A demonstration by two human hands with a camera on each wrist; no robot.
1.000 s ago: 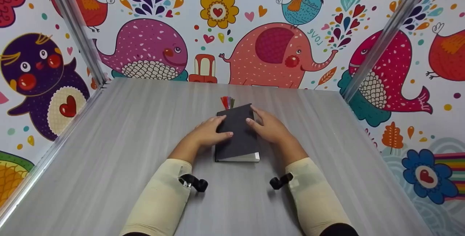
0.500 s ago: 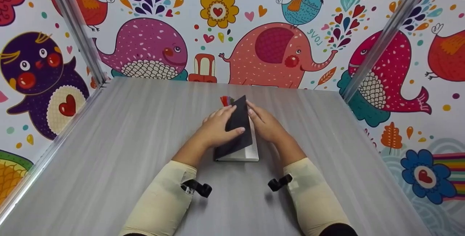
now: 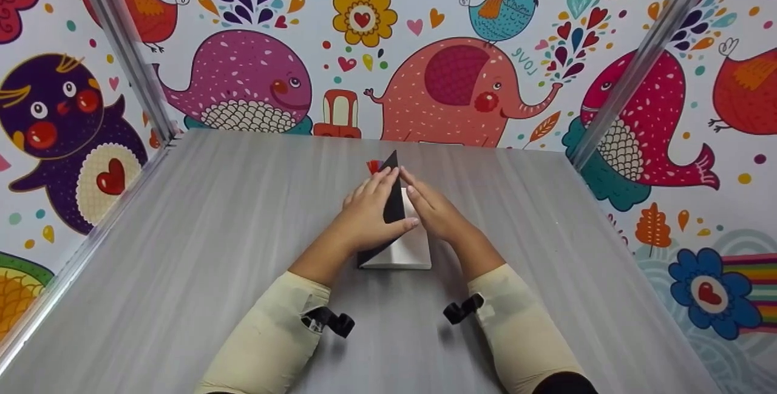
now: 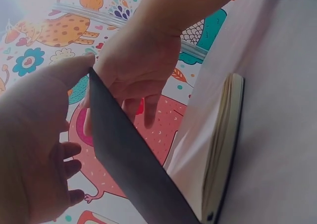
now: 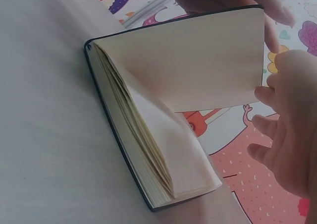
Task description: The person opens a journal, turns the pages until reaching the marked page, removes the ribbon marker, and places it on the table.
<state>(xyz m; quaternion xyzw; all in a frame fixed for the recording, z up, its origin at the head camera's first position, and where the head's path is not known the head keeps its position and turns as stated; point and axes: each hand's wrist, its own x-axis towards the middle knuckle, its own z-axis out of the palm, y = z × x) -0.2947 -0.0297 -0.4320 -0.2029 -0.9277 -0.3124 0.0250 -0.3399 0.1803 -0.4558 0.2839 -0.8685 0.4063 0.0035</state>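
Note:
A black-covered notebook [image 3: 414, 253] lies on the table, its front cover [image 3: 395, 203] raised steeply and cream pages showing beneath. My left hand [image 3: 366, 215] is along the cover's outer side with fingers extended; in the left wrist view its thumb [image 4: 81, 65] touches a cover corner. My right hand [image 3: 438, 217] is on the inner side, fingers mostly straight. In the right wrist view a fingertip of the right hand [image 5: 290, 120] touches the cover's free edge. Red tassels [image 3: 373, 166] stick out past the notebook's far end, partly hidden by the left hand.
The grey wood-grain table [image 3: 243, 200] extends around the notebook. Cartoon-printed walls [image 3: 449, 90] stand behind and at both sides, with metal posts [image 3: 643, 66] at the corners. Black camera mounts [image 3: 331, 321] jut inward from both sleeves.
The notebook's front cover has swung up from nearly closed and now tilts leftward over the pages. Both hands have moved with it, the right one shifting left.

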